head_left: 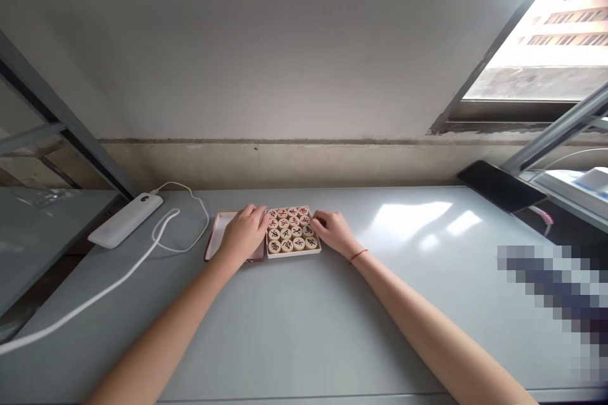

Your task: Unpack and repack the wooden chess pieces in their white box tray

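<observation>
A shallow white box (297, 254) lies on the grey desk, filled with rows of round Chinese chess pieces (286, 245). Red characters mark the far rows and black ones the near rows. My left hand (243, 233) reaches across the upturned red-edged lid (217, 228), its fingers closed against the box's left side. At the opposite side, my right hand (331, 231) has its fingers curled at the right edge, thumb and forefinger by the rim. Part of the lid is hidden under my left hand.
A white power bank (126, 220) with a thin cable (197, 245) lies at the left, near a thicker white cord (118, 281). A black tablet-like slab (501, 185) rests at the back right. Metal frame bars rise on both sides, with a wall behind.
</observation>
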Available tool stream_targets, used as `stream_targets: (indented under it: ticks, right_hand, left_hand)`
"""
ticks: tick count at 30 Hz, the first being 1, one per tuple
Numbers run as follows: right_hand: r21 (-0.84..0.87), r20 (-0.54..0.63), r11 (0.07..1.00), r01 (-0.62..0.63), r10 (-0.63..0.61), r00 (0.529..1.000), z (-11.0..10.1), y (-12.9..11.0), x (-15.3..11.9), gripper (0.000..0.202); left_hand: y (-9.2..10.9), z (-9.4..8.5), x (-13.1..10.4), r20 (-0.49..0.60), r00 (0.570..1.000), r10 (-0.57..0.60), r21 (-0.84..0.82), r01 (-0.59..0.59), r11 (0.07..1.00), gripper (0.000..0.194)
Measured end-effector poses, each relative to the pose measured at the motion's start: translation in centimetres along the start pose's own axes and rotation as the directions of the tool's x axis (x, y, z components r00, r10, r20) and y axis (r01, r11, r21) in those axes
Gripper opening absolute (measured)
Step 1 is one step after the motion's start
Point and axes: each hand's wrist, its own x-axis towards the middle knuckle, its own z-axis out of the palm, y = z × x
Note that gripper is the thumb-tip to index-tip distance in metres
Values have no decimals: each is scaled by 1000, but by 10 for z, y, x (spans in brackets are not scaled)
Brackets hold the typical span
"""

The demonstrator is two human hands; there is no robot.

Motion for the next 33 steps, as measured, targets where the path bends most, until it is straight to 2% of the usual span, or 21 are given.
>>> stream_targets:
  ticks: [4,12,14,15,16,18,19,21,23,25,28,30,32,33]
  right_hand:
    - [30,4,999,12,-13,1000,-2,-1,-1,22]
    - [31,15,999,19,-20,1000,-1,-1,-2,24]
    - [24,-17,999,31,-30,999,-1,0,-3,25]
    - [18,-70,999,44,-43,997,-1,-1,-3,24]
    - [5,-144,998,70,-68,987,0,-2,-4,21]
    - [-49,-294,984,168,-175,940,0,-7,-7,14]
    - [-87,-338,968,233,-249,908,1,-10,-9,19]
    - [-143,-338,918,370,-396,854,2,-19,-14,30]
    - [-151,-299,867,474,-497,815,3,-26,-18,27]
    - [-136,-254,844,519,-536,805,2,-28,-20,22]
    - [-117,-226,889,442,-458,860,-1,-20,-16,26]
    - [-115,-286,942,316,-336,898,-3,-7,-9,32]
    - [-120,-336,975,187,-217,916,-3,11,-1,36]
    - [-132,-320,982,137,-173,932,-3,19,3,36]
  left_hand:
    - [7,10,13,-32,999,-4,40,5,999,30]
    - [15,22,13,-156,988,-7,45,14,999,13]
    - [14,21,14,-189,982,15,2,-15,1000,8]
    - [14,20,15,-208,978,33,-35,-41,999,8]
    - [14,18,16,-228,972,55,-88,-77,993,8]
    - [18,12,15,-265,959,95,-234,-160,959,6]
    - [22,9,13,-278,955,107,-318,-196,928,5]
    - [33,4,8,-262,958,113,-473,-230,851,9]
    - [44,2,1,-199,973,118,-594,-216,775,12]
    - [52,2,-4,-114,987,115,-666,-161,729,16]
    - [45,5,-4,-67,992,106,-649,-124,751,18]
    - [31,7,1,-125,989,81,-544,-136,828,22]
    - [13,9,5,-153,988,22,-409,-83,909,25]
    - [5,10,6,-141,990,-5,-355,-46,934,26]
